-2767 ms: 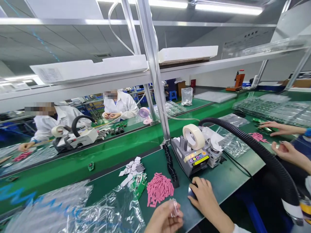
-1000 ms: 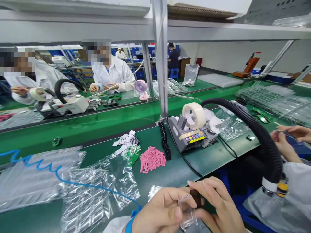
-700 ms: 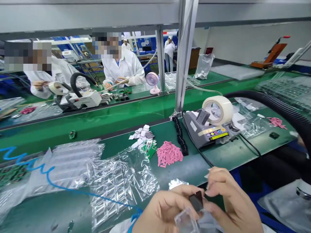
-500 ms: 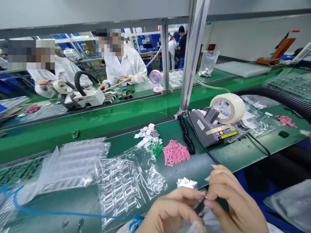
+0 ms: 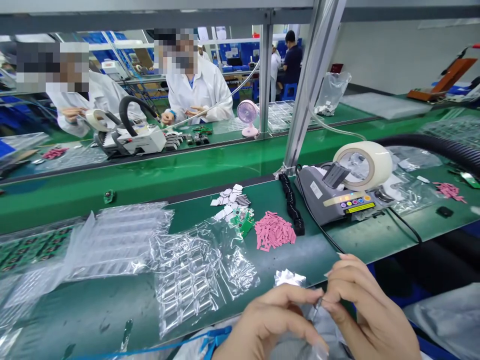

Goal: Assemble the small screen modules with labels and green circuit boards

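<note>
My left hand (image 5: pixel 272 320) and my right hand (image 5: pixel 365 302) meet at the bottom right, beyond the bench's front edge. Thumb and finger of each are pinched around a small dark, thin part (image 5: pixel 317 306); the fingers cover most of it, so its kind cannot be made out. A blue strap (image 5: pixel 217 340) circles my left wrist. Just past my left fingertips lies a heap of small white pieces (image 5: pixel 289 278). Farther back are a pile of pink strips (image 5: pixel 275 231), green circuit boards (image 5: pixel 243 221) and white-grey squares (image 5: pixel 231 199).
A grey tape dispenser (image 5: pixel 326 195) with a large tape roll (image 5: pixel 381 165) stands right of a black strip (image 5: pixel 291 205). Clear plastic trays of shiny cylinders (image 5: pixel 183 285) lie left. A metal post (image 5: pixel 313 80) rises behind; two co-workers in white coats (image 5: pixel 200 92) sit across the green divider.
The view has shifted slightly, so the bench contents appear a little farther right and higher. My hands remain pinched together, and the dark part now shows less between them.
</note>
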A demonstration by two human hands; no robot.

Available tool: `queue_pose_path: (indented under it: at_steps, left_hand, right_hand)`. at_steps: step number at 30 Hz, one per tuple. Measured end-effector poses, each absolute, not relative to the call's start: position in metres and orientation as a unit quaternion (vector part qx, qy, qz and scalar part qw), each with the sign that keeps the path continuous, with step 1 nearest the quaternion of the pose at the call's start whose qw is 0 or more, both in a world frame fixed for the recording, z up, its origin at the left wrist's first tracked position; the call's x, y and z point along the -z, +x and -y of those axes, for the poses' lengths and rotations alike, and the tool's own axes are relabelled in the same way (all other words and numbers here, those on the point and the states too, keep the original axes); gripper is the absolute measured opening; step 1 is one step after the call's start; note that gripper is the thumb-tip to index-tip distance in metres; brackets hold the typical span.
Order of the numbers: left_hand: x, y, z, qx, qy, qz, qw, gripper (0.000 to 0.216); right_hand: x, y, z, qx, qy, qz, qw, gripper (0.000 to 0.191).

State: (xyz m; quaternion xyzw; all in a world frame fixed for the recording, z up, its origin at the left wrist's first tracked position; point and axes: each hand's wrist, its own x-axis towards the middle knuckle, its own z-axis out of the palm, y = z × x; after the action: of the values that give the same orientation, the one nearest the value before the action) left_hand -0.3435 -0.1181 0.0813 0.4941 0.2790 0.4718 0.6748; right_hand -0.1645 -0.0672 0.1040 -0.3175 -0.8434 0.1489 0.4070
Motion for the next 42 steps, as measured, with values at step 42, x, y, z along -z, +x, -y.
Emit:
queue_pose_path:
  at_steps: [42]
  left_hand:
    - [-0.078,-0.346,0.112,-0.575,0.092,-0.169,0.795,0.028]
  right_hand:
    - [-0.027,-0.170,0.074,-0.326,-0.400,0.797,0.314,0.028]
